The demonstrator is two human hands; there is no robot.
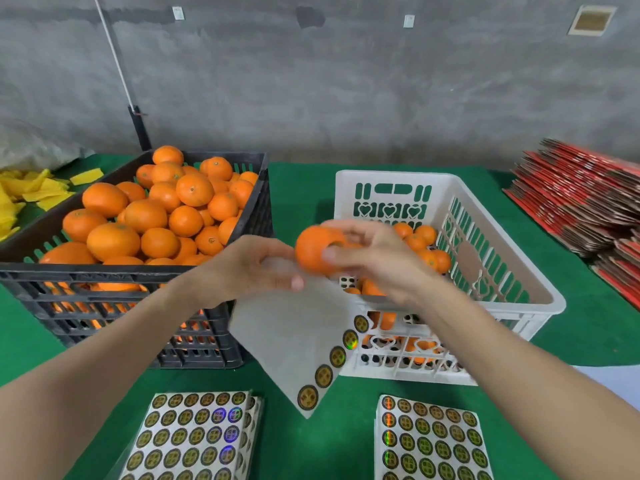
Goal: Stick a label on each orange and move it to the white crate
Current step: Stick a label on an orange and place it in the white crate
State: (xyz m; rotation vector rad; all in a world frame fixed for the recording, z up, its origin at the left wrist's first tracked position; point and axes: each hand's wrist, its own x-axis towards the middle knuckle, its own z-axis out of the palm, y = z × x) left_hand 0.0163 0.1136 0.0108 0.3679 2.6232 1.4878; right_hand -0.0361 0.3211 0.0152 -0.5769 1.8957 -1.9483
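My left forearm [114,355] and right forearm [512,355] bare all along, my left hand [252,268], my right hand [381,265], bare fingers, short plain thumbnails.

The table [304,188] wears a matt green cloth, felt-like, and the wall [346,81] behind is rough, blotchy grey concrete. The black crate [104,271] is dull moulded plastic, the white crate [391,176] a smoother plastic with a soft sheen, and each orange [145,214] has a finely dimpled, faintly waxy skin. The labels [349,340] are glossy foil flashing rainbow colours on a plain, matt whitish paper backing sheet [294,341].
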